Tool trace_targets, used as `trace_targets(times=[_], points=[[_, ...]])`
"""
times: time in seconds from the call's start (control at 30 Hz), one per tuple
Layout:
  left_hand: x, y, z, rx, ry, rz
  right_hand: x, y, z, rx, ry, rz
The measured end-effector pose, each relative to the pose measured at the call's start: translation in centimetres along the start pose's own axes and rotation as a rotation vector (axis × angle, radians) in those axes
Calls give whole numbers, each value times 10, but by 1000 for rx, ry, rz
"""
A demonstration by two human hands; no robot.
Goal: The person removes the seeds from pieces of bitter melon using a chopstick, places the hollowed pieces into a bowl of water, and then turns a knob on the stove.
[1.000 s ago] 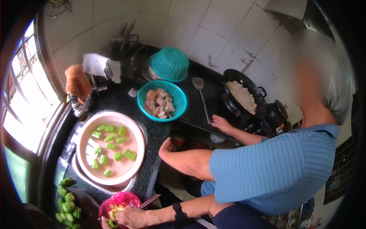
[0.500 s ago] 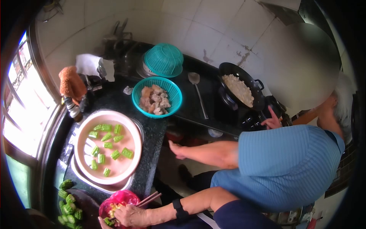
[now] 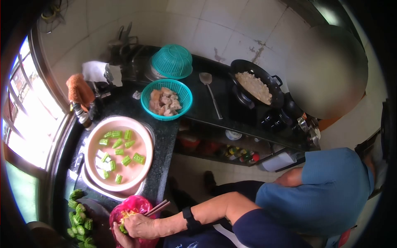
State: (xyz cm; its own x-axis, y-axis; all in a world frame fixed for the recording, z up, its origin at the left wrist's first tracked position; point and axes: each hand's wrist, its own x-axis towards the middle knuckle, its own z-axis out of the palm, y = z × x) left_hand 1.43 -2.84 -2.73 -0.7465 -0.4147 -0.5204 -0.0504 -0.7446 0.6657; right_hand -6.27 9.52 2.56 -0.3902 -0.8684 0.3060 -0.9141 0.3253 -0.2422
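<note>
At the bottom of the view, my right hand [image 3: 141, 227] is closed round a pair of chopsticks [image 3: 158, 208], whose rear ends point up to the right. It works over a pink plastic bag [image 3: 139, 203] that holds a yellowish filling [image 3: 125, 215]. My left hand [image 3: 120, 237], partly hidden, grips a green bitter melon piece [image 3: 123, 229] just below the right fingers. More cut bitter melon pieces [image 3: 78, 219] lie on a dark round board [image 3: 98, 215] to the left. Other pieces sit in a pale pink basin [image 3: 89, 155] of water.
Along the counter are a teal basket [image 3: 189, 101] of meat chunks [image 3: 167, 108], an upturned teal basket [image 3: 175, 60], a spatula [image 3: 213, 97] and a wok [image 3: 279, 98] with pale food. A person in a blue shirt [image 3: 326, 194] is at right.
The person in blue has drawn the outstretched arm back and shifted right and down, uncovering the shelf under the counter. My hands stay at the bag, with the melon piece slightly higher.
</note>
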Motion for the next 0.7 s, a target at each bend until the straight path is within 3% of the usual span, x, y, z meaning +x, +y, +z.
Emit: trace_targets(times=[0.07, 0.13, 0.17, 0.27, 0.47, 0.53, 0.57, 0.7], points=[[-7, 7, 11, 8, 117, 52, 5, 8, -9, 146, -128, -21], [-6, 27, 12, 74, -117, -77, 15, 24, -17, 356, -235, 7], [-11, 23, 27, 74, 122, -3, 16, 29, -17, 368, -217, -23], [-7, 23, 14, 36, 104, 30, 19, 33, -24, 426, -235, -52], [-22, 31, 38, -71, 99, -104, 20, 50, -55, 365, -334, -132], [-16, 29, 53, -136, 166, -82, 12, 71, -39, 333, -251, -190], [-11, 24, 40, -186, 34, -62, 12, 75, -43, 324, -261, -177], [-26, 20, 55, -327, 230, -82, 6, 82, -60, 497, -128, -106]])
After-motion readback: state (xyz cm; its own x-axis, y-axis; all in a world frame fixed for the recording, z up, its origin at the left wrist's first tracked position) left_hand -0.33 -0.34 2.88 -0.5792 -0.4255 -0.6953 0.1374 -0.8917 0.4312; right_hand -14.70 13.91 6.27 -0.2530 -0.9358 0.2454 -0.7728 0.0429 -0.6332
